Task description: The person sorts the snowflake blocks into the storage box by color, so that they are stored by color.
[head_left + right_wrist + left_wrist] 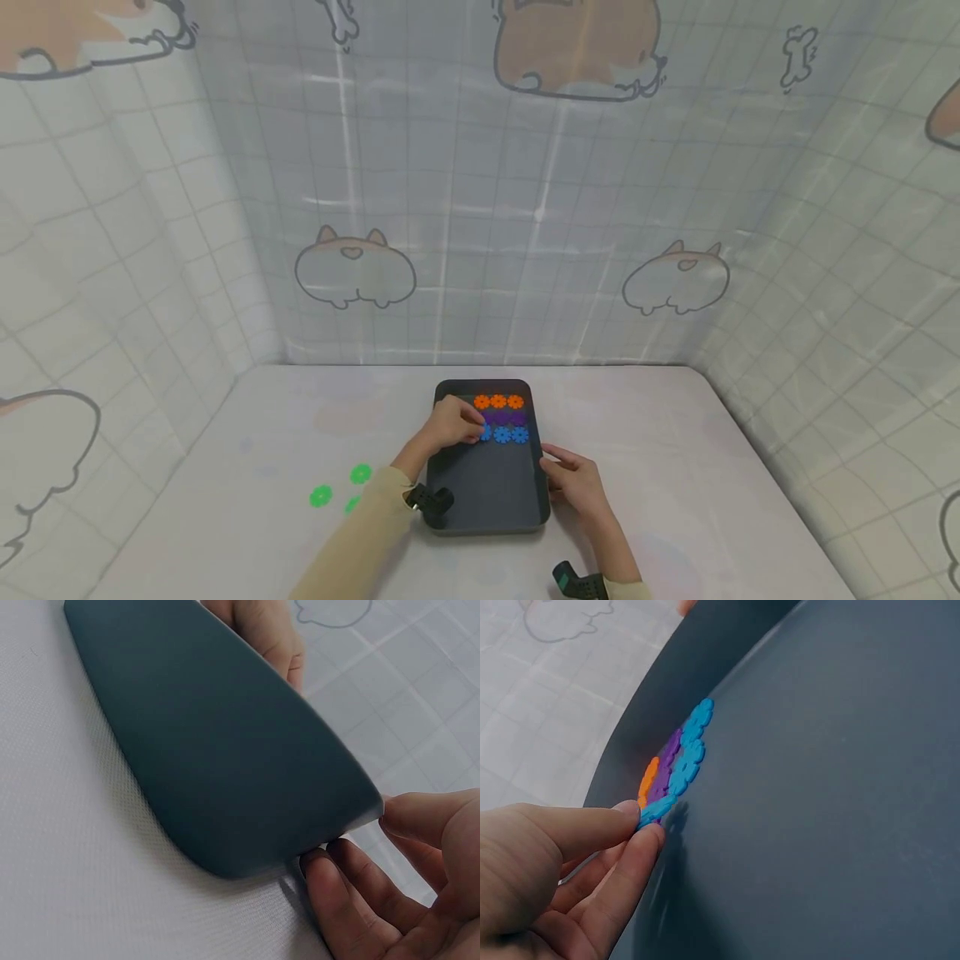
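My left hand (452, 422) reaches over the dark grey tray (489, 496) and pinches a blue flower-shaped plastic disc (657, 810) between thumb and fingers. That disc is at the left end of a row with two more blue discs (520, 434). Beyond them lie a row of purple discs (504, 418) and a row of three orange discs (498, 402), all in the tray's far right part. My right hand (579, 479) grips the tray's right side, the thumb at the rim and the other fingers lower against the wall.
Three green flower-shaped discs (321, 496) lie on the white cloth-covered table (660, 467) left of the tray, one partly hidden by the left sleeve (363, 533). A curtain with dog drawings (480, 208) encloses the back and both sides.
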Tool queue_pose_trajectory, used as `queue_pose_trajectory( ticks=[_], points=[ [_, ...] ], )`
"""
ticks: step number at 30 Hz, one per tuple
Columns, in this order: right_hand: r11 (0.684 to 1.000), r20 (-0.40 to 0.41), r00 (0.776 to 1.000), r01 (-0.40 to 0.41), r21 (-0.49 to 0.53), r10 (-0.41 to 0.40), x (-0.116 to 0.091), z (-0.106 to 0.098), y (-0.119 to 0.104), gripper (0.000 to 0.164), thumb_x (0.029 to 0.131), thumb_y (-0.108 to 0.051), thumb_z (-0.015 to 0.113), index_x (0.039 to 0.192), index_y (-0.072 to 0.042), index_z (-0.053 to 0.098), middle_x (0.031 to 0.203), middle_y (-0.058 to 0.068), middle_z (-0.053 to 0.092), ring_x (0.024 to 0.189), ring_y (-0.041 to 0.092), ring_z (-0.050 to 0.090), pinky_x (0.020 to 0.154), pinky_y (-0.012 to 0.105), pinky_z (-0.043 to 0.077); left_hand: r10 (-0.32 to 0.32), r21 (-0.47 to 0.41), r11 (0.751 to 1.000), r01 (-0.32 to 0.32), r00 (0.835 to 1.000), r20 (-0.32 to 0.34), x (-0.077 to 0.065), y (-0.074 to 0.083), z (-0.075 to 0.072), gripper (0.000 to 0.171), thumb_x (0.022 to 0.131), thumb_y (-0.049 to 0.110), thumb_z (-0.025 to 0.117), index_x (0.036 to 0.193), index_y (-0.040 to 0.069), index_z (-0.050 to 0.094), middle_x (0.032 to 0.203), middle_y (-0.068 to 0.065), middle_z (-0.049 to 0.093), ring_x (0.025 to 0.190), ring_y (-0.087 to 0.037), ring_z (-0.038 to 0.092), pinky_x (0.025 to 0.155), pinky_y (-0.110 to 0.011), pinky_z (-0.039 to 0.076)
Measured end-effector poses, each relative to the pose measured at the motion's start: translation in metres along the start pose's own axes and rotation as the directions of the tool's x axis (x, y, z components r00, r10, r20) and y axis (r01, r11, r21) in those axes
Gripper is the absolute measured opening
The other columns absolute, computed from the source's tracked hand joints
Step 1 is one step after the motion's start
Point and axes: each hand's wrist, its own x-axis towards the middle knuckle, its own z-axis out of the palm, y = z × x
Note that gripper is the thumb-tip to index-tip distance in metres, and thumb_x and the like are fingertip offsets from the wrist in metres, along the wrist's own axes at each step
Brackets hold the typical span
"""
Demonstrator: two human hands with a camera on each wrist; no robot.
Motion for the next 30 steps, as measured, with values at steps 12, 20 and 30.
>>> queue_pose_trajectory(
  ticks=[12, 20, 30],
  points=[
    [1.0, 0.001, 1.0, -0.002, -0.008, 0.002, -0.0024, -0.0003, -0.0005, 0.043, 0.09, -0.025, 0.071, 0.127, -0.003, 0.064, 0.092, 0.011, 0.07, 0.07, 0.021, 0.064, 0.06, 0.031, 0.056, 0.017, 0.125, 0.992, -0.017, 1.0, 0.005, -0.001, -0.0028, 0.0033, 0.005, 0.082, 0.003, 0.076, 0.086, 0.0, 0.076, 0.073, -0.003, 0.069, 0.06, -0.014, 0.067, 0.057, -0.029, 0.057],
    [1.0, 0.007, 1.0, 0.0, -0.008, 0.0, -0.0025, 0.0002, -0.0026, 0.044, 0.09, -0.025, 0.072, 0.127, -0.003, 0.064, 0.094, 0.012, 0.07, 0.071, 0.021, 0.065, 0.061, 0.031, 0.056, 0.027, 0.205, 0.978, -0.024, 1.0, -0.012, -0.001, -0.0017, 0.0039, 0.004, 0.081, 0.006, 0.079, 0.083, 0.002, 0.077, 0.069, -0.001, 0.069, 0.058, -0.012, 0.066, 0.055, -0.027, 0.056],
    [1.0, 0.013, 1.0, 0.006, 0.002, -0.006, -0.0051, 0.0, -0.0025, 0.044, 0.09, -0.023, 0.072, 0.127, -0.001, 0.063, 0.097, 0.015, 0.07, 0.071, 0.021, 0.065, 0.06, 0.031, 0.056, 0.022, 0.217, 0.976, -0.016, 0.999, -0.025, -0.0025, -0.0015, 0.0045, 0.004, 0.08, 0.006, 0.079, 0.079, 0.003, 0.077, 0.067, -0.001, 0.068, 0.057, -0.013, 0.066, 0.055, -0.027, 0.056]
  ],
)
